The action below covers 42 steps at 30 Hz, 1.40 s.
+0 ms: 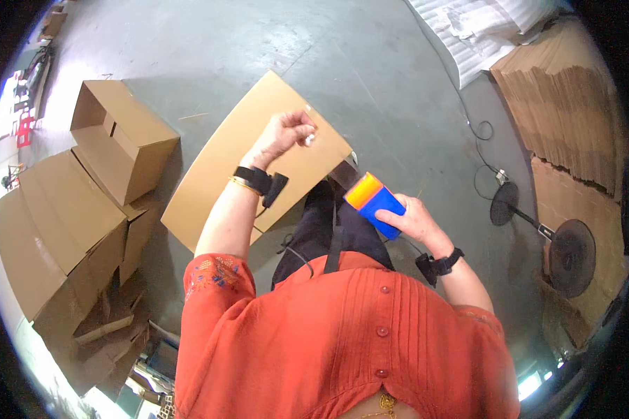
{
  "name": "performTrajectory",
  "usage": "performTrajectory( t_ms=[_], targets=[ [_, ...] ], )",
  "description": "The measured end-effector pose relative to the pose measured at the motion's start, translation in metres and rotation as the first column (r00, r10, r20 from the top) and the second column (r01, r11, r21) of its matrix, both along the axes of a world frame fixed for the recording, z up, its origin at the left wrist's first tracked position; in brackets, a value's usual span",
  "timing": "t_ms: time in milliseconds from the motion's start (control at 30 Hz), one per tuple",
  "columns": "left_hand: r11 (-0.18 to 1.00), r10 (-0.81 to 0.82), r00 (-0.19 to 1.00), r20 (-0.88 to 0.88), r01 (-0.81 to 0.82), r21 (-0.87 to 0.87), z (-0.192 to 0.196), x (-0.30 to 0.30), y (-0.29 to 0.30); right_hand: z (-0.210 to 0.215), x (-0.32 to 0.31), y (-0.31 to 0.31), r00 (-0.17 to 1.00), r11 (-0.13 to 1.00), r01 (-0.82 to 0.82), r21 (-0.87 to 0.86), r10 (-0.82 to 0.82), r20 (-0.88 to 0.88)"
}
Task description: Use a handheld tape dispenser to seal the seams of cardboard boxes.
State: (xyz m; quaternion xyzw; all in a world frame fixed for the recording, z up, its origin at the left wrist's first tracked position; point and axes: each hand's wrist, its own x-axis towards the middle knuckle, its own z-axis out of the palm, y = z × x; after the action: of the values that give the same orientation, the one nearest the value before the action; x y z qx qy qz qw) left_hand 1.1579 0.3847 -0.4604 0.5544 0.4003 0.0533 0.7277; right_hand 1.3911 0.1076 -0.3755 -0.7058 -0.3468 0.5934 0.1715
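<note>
My left hand (284, 136) is closed in a pinch above a brown cardboard piece (220, 167). A small white scrap (309, 140) shows at its fingertips; what it is I cannot make out. My right hand (418, 222) grips a blue block-shaped thing with an orange end (381, 209), its thumb lying across the blue face. This thing is held just right of the cardboard's near right corner. The cardboard lies tilted in front of my legs, and whether it is a flat sheet or a closed carton I cannot tell.
An open carton (136, 143) and larger cardboard boxes (56, 209) stand at the left. Tall stacks of flat cardboard (566, 105) fill the right, near white foam sheeting (468, 31). A black cable (472, 126) runs over the floor toward a stand with round black discs (573, 257).
</note>
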Motion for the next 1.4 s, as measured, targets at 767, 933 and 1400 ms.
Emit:
performTrajectory(
  t_ms=[767,933,1400],
  targets=[
    [0.957,0.025,0.954,-0.297,0.063,0.282,-0.169,-0.012,0.288,-0.200,0.085,-0.007,0.932,0.941,0.304,-0.147,-0.326,-0.160],
    [0.962,-0.043,0.944,-0.327,0.127,0.241,-0.242,-0.013,0.311,-0.238,0.070,0.010,0.925,0.938,0.319,-0.134,-0.339,-0.171],
    [0.964,-0.028,0.924,-0.382,0.126,0.236,-0.314,-0.017,0.342,-0.279,0.051,0.040,0.901,0.927,0.344,-0.149,-0.370,-0.225]
  ],
)
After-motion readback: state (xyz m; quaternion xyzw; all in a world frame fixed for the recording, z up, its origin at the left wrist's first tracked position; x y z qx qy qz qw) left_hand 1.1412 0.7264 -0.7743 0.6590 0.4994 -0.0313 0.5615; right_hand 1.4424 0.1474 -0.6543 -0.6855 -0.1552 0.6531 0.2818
